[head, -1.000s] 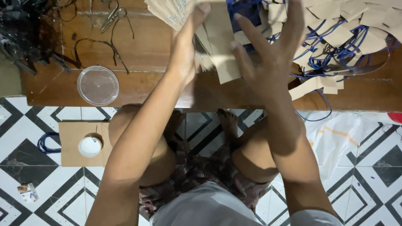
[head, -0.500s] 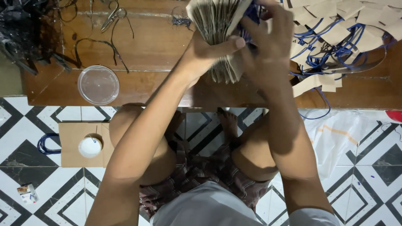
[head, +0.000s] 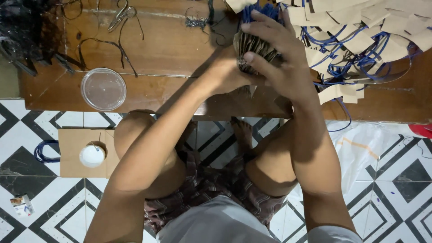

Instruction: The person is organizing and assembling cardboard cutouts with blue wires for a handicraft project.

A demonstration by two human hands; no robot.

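A thick stack of brown paper tags [head: 255,47] with blue strings stands on edge on the low wooden table [head: 171,49]. My left hand [head: 229,74] grips the stack from the near left side. My right hand [head: 279,54] is clamped over its top and right side, fingers spread across the tag edges. To the right lies a loose heap of brown tags with blue cords [head: 360,40].
A round clear plastic lid [head: 103,89] sits near the table's front left. Small scissors [head: 120,14] and black string scraps lie at the back left. On the tiled floor are a cardboard piece with a white pot [head: 92,155] and a white plastic bag [head: 364,148].
The stack was held high and fanned; both hands have brought it down onto the table and closed around it, squaring it on edge.
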